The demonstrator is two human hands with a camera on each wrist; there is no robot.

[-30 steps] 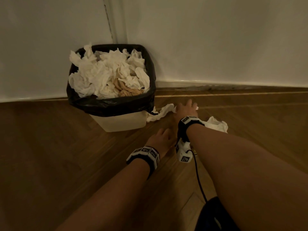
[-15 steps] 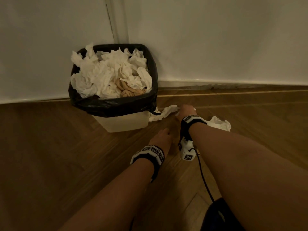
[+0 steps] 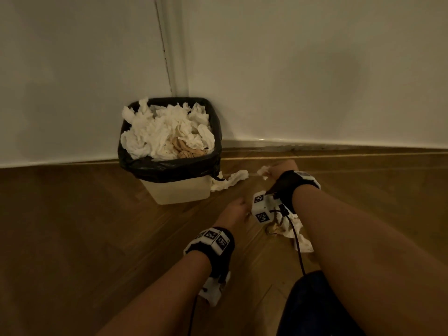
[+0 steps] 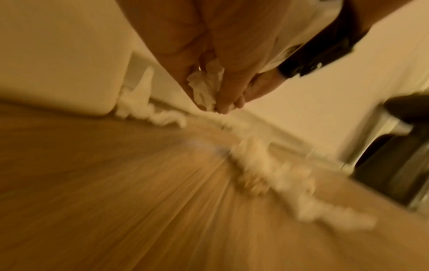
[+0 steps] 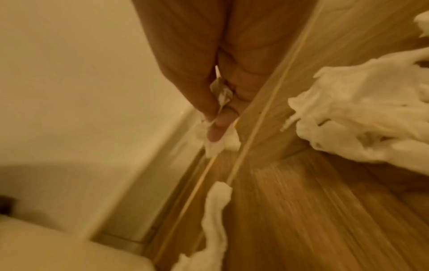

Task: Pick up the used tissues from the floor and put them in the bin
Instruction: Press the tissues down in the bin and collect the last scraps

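White paper fills both my hands: my right hand (image 3: 278,169) pinches a tissue (image 3: 263,171) just off the floor (image 3: 97,226), my left hand (image 3: 234,212) grips a wad (image 4: 205,86). Two more tissues lie beside the bin (image 3: 174,190) and under my right arm. I judge this mid-collection; next, carry both over the heaped bin and release.
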